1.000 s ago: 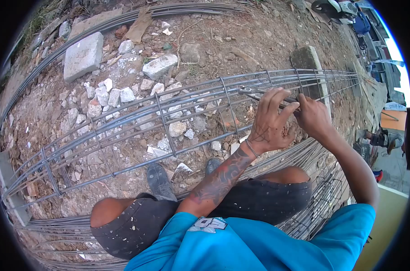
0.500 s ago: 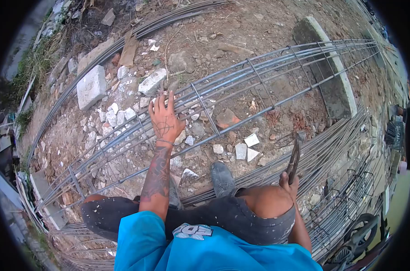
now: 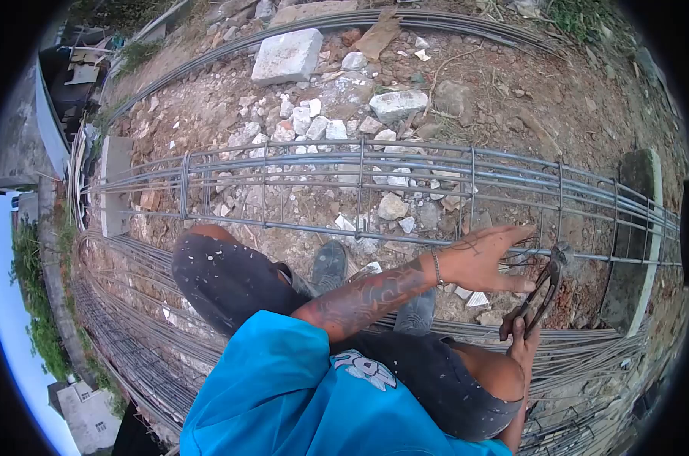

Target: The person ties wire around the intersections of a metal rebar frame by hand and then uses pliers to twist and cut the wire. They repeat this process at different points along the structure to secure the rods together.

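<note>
My left hand (image 3: 487, 261) reaches to the right with fingers spread, over the near lower bar of a long rebar cage (image 3: 360, 182). Nothing is held in it. Close by, my right hand (image 3: 523, 342) grips the handles of dark metal pincers (image 3: 540, 298), whose head points up near that same bar. Thin wires (image 3: 524, 251) show between my left fingers and the pincer head. The cage lies across the view, with square stirrups along its length.
Concrete blocks sit under the cage at left (image 3: 116, 182) and right (image 3: 639, 243). White rubble (image 3: 314, 125) and a pale block (image 3: 287, 57) lie beyond it. Bundled rods (image 3: 587, 353) run behind my boots (image 3: 330, 262).
My left hand has left the cage's upper bars and moved right, close to the pincers. The view has turned, so the cage now runs nearly level. My right hand still holds the pincers.
</note>
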The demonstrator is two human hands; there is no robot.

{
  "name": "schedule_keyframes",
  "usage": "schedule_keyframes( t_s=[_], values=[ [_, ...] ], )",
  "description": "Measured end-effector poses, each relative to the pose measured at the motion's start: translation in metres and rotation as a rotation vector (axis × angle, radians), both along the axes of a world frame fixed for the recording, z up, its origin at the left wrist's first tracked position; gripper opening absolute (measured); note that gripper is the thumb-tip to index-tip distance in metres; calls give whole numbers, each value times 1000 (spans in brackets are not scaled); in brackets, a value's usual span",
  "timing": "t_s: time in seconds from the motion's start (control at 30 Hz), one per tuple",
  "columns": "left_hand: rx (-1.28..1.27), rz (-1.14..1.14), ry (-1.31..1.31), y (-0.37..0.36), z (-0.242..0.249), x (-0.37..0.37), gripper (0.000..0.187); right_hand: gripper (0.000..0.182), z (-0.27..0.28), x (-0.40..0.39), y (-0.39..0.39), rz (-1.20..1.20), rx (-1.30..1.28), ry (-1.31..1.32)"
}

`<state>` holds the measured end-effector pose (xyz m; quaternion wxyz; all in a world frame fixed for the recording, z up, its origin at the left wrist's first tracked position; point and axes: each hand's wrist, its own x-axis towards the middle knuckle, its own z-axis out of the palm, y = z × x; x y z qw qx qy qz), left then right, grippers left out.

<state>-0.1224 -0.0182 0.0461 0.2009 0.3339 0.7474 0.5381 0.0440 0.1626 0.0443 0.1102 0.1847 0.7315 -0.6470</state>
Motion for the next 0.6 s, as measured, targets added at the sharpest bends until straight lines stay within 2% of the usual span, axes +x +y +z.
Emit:
schedule_keyframes(
  t_s=[0.07, 0.1, 0.17, 0.23, 0.3, 0.33, 0.37, 0.43, 0.47, 0.5, 0.57, 0.6],
  values=[
    [-28, -220, -525, 1, 24, -7, 64, 42, -1, -18, 0, 109, 28, 33],
    [-34, -169, -520, -4, 18, -8, 64, 42, -1, -27, -1, 180, 62, 63],
    [56, -36, -283, -19, 3, -11, 54, 40, 11, -45, -12, 222, 42, 68],
    [3, 82, -251, -39, 8, -22, 49, 40, 19, -66, -20, 219, -5, 103],
    [-11, 132, -454, -61, 15, -37, 47, 49, 28, -84, -23, 365, -104, 29],
    [-44, 210, -145, -71, 13, -42, 44, 56, 32, -92, -26, 399, -154, -14],
    [-60, 260, -127, -82, 11, -48, 44, 64, 34, -99, -30, 436, -205, -66],
    [-86, 511, -209, -99, 16, -60, 41, 71, 36, -107, -41, 475, -304, -103],
    [-29, 707, -177, -105, 7, -70, 39, 56, 39, -111, -44, 501, -356, -89],
    [-25, 727, -164, -109, 9, -85, 39, 56, 39, -118, -45, 522, -354, -79],
    [240, 1124, -232, -119, 25, -108, 39, 54, 43, -132, -46, 540, -337, -85],
    [249, 1127, -246, -123, 42, -116, 39, 52, 50, -139, -55, 479, -188, -22]
  ],
)
